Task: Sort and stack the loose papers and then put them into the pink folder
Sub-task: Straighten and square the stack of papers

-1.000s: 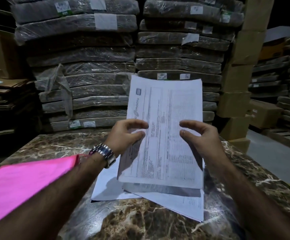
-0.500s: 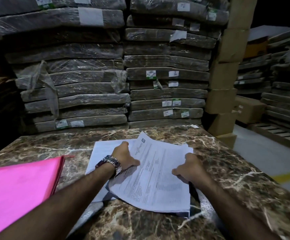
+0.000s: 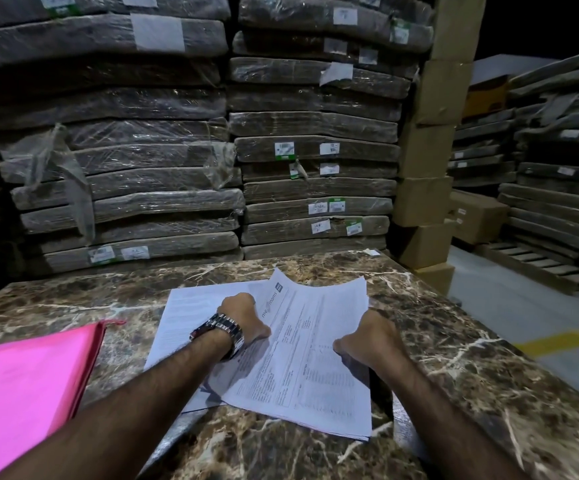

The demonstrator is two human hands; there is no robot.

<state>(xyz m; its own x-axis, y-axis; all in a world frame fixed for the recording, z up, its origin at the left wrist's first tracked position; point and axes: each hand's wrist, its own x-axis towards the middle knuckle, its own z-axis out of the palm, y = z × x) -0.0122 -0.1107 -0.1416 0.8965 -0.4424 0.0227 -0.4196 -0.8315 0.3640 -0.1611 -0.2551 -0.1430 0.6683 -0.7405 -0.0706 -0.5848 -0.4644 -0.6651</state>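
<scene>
The stack of white printed papers [image 3: 302,368] lies flat mid-desk, its top sheet skewed toward 1 o'clock, over a single white sheet [image 3: 191,313] that pokes out at 10 o'clock. The left hand [image 3: 243,320], with a silver metal wristwatch [image 3: 222,332], grips the stack's left edge with curled fingers; the right hand [image 3: 367,341] grips its right edge. The flat pink folder [image 3: 28,382] lies at 8 o'clock, apart from the papers, on the brown marble desk [image 3: 471,358]. Plastic-wrapped grey bundles [image 3: 125,168] rise at 12 o'clock.
</scene>
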